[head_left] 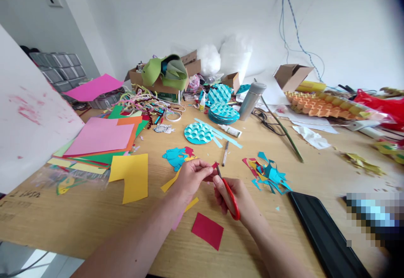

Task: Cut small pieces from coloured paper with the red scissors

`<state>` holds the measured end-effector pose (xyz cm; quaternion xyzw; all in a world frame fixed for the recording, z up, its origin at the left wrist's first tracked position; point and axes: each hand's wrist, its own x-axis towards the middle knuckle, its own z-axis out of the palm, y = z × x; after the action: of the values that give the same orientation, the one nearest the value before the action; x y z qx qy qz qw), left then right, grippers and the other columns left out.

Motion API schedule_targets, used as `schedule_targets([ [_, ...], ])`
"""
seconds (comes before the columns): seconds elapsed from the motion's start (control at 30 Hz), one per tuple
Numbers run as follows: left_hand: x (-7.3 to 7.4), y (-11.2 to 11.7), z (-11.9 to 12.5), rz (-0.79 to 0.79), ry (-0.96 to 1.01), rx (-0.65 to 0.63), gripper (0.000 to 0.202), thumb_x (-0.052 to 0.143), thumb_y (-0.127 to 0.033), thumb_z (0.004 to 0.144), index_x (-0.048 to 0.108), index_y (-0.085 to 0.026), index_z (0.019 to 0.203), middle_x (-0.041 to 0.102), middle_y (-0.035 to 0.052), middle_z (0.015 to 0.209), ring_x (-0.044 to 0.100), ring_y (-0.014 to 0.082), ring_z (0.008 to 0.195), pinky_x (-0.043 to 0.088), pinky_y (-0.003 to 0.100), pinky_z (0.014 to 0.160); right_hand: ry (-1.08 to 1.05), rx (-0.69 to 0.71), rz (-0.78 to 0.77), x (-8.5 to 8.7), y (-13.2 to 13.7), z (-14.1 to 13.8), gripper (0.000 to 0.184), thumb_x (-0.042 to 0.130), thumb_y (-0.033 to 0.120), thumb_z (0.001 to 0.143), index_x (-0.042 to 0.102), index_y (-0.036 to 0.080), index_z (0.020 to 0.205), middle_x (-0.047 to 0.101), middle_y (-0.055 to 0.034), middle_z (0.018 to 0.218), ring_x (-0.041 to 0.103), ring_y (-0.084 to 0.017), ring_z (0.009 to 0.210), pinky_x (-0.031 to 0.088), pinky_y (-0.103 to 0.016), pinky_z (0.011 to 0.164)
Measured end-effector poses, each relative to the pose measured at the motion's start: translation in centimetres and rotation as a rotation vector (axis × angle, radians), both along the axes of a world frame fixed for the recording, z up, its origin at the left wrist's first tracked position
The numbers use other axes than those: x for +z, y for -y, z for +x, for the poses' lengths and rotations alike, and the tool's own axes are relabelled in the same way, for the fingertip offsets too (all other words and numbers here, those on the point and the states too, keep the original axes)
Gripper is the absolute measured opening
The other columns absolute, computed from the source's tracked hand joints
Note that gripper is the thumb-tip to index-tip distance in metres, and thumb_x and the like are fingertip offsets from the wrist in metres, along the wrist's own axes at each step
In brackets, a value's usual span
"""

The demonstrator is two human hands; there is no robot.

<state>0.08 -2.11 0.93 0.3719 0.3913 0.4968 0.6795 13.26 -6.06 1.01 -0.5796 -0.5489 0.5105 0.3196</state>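
My left hand (196,176) pinches a small piece of red paper (215,165), of which only a corner shows past the fingertips. My right hand (229,194) is closed round the red handles of a pair of scissors (232,202); their blades point up and meet the red paper. Beyond my left hand lie blue paper cut-outs (175,158), some fish-shaped, with red and yellow pieces beside them. A dark red paper rectangle (207,231) rests on the table in front of my wrists. Yellow strips (191,204) stick out near my left forearm.
Paper scraps (271,175) and a black phone-like slab (325,231) lie to the right. At left are a yellow sheet (135,177) and stacked coloured paper (101,137). Farther back stand scaled blue discs (198,133), a pen (225,153), a glue bottle (230,130) and a steel flask (252,101).
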Motion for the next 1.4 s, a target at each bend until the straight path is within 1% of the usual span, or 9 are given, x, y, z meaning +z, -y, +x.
schedule_targets([
  [0.2,-0.1,-0.1,0.0,0.002,0.009,-0.008,0.013,0.073,-0.023,0.061,0.065,-0.014,0.066,0.07,0.0048,0.067,0.063,0.0149,0.062,0.05,0.029,0.065,-0.011,-0.029,0.001,-0.2,0.0,0.0,0.051,0.054,0.061,0.078,0.048,0.017,0.054,0.05,0.003,0.041,0.044,-0.007,0.029,0.027,-0.017,0.03],
  [0.4,-0.2,-0.1,0.0,0.01,0.004,-0.017,0.013,0.072,-0.024,0.062,0.064,-0.015,0.066,0.07,0.0044,0.067,0.063,0.0143,0.061,0.05,0.028,0.064,-0.003,-0.032,-0.003,-0.3,0.0,-0.1,0.053,0.051,0.065,0.078,0.047,0.017,0.055,0.05,0.003,0.041,0.043,-0.007,0.029,0.027,-0.017,0.03],
  [0.7,-0.2,0.0,0.1,-0.009,0.025,-0.02,0.014,0.073,-0.024,0.061,0.065,-0.014,0.066,0.07,0.005,0.068,0.064,0.0152,0.063,0.05,0.03,0.066,0.012,-0.056,-0.011,-0.4,0.0,-0.2,0.055,0.05,0.068,0.076,0.045,0.018,0.053,0.048,0.003,0.039,0.041,-0.007,0.028,0.025,-0.018,0.029],
  [1.1,0.0,0.0,0.1,-0.02,0.033,-0.022,0.015,0.074,-0.024,0.059,0.065,-0.014,0.066,0.069,0.0047,0.067,0.064,0.0151,0.063,0.051,0.03,0.067,-0.007,-0.064,-0.023,-1.1,0.0,-0.1,0.052,0.051,0.064,0.079,0.044,0.019,0.053,0.049,0.0036,0.038,0.04,-0.007,0.027,0.026,-0.017,0.028],
  [1.3,0.0,0.0,0.0,-0.036,0.045,-0.026,0.015,0.074,-0.024,0.059,0.065,-0.014,0.066,0.07,0.0051,0.068,0.064,0.0152,0.063,0.051,0.03,0.067,0.001,-0.093,-0.036,-0.8,0.0,-0.2,0.056,0.049,0.07,0.076,0.043,0.019,0.052,0.048,0.0035,0.036,0.038,-0.007,0.025,0.025,-0.018,0.027],
  [1.4,-0.1,0.0,0.0,-0.037,0.049,-0.029,0.015,0.074,-0.024,0.06,0.065,-0.014,0.068,0.07,0.0053,0.068,0.064,0.0152,0.063,0.051,0.03,0.068,-0.005,-0.096,-0.046,-0.7,0.0,-0.3,0.056,0.051,0.069,0.075,0.043,0.019,0.051,0.048,0.0035,0.037,0.039,-0.007,0.025,0.026,-0.018,0.027],
])
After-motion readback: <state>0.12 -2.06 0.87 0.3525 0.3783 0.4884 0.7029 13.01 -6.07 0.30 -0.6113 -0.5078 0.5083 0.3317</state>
